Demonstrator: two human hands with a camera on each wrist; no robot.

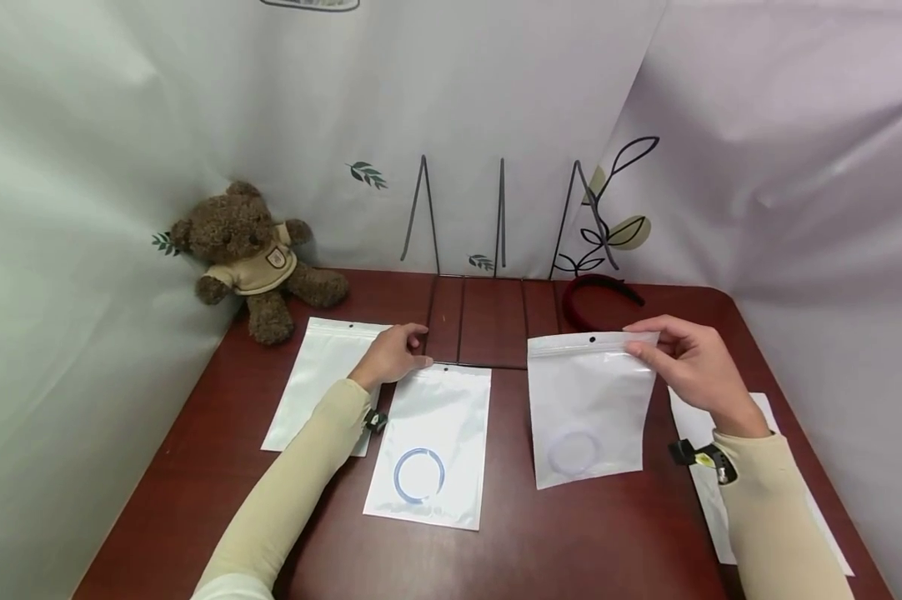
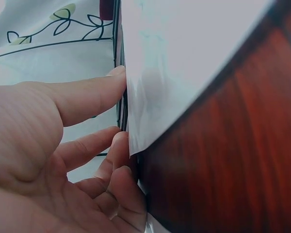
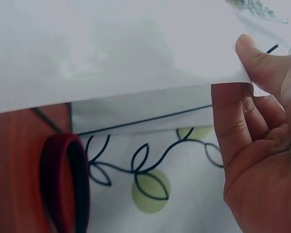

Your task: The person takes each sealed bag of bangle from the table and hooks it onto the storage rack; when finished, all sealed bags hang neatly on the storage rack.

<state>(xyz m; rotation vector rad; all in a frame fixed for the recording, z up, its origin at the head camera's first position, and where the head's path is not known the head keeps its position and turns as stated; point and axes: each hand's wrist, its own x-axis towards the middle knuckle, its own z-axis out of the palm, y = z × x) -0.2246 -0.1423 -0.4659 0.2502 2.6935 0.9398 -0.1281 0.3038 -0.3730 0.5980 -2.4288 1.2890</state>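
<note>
In the head view my right hand (image 1: 687,362) pinches the top right corner of a white zip bag (image 1: 586,392) between thumb and fingers. That bag hangs tilted over the table, a faint purple ring (image 1: 573,452) showing near its bottom. My left hand (image 1: 393,354) is at the top left corner of a second zip bag (image 1: 451,425) lying flat, its thumb tip on the corner and its fingers loosely bent beside it. A blue ring (image 1: 398,477) shows low in this bag. The right wrist view has the thumb (image 3: 262,63) pressed on the held bag (image 3: 116,53).
Another white bag (image 1: 323,375) lies partly under the left forearm; a further one (image 1: 709,492) lies beneath the right forearm. At the back stand a black wire rack (image 1: 501,212), a dark red headband (image 1: 577,308) and a brown teddy bear (image 1: 233,233). White curtains (image 1: 819,208) enclose the table.
</note>
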